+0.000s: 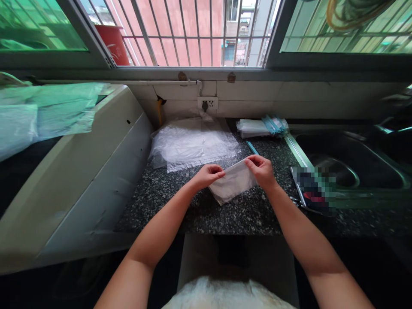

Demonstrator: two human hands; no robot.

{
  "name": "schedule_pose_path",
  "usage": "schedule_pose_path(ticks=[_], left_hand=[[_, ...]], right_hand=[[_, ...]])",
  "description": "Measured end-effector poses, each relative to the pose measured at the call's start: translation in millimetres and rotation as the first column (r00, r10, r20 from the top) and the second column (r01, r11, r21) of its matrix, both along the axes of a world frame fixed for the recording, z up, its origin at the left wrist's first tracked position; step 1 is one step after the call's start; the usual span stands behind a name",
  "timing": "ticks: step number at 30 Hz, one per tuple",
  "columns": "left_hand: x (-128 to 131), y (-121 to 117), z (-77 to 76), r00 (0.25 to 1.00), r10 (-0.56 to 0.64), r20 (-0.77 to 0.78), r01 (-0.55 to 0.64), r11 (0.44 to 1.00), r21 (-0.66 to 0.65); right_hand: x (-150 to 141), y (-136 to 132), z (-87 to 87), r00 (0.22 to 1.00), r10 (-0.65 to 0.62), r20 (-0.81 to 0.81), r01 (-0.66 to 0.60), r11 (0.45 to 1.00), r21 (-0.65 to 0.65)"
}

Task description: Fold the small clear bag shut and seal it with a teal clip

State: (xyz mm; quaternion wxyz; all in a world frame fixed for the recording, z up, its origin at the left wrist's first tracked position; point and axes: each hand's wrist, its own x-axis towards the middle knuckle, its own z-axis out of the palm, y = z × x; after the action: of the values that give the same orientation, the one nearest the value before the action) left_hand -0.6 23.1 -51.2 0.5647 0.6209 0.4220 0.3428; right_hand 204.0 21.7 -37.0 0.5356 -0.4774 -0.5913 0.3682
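A folded, whitish plastic bag [234, 182] is stretched between my two hands above the speckled dark countertop [244, 219]. My left hand [210, 175] pinches its upper left corner between thumb and fingers. At the upper right corner, my right hand [260, 169] grips it in the same way. The lower edge of the bag hangs down towards me. Just behind my right hand lies a thin teal strip [252, 147]. A spread-out pile of clear plastic bags [199, 143] rests beyond my left hand.
Folded bags with teal strips [264, 126] lie stacked near the wall. To the right are a sink [350, 156] and a partly blurred phone-like object [310, 191]. A white appliance [106, 163] with plastic sheets [64, 107] on top stands left. A wall socket [208, 103] sits below the barred window.
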Motion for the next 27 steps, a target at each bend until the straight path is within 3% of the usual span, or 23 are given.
schedule_pose_path(ticks=[11,22,27], left_hand=[[5,-3,4.6,0.999,0.021,0.037,-0.019,0.999,-0.043],[9,-4,3.5,0.999,0.001,0.04,-0.002,1.0,0.015],[4,-2,3.5,0.998,0.032,0.053,-0.034,0.998,0.051]], right_hand=[[-11,-4,-6.2,0.995,0.088,0.04,-0.086,0.996,-0.039],[-11,-3,-5.1,0.995,0.09,0.039,-0.088,0.995,-0.05],[-9,-3,-5.1,0.986,0.168,0.016,-0.166,0.982,-0.09]])
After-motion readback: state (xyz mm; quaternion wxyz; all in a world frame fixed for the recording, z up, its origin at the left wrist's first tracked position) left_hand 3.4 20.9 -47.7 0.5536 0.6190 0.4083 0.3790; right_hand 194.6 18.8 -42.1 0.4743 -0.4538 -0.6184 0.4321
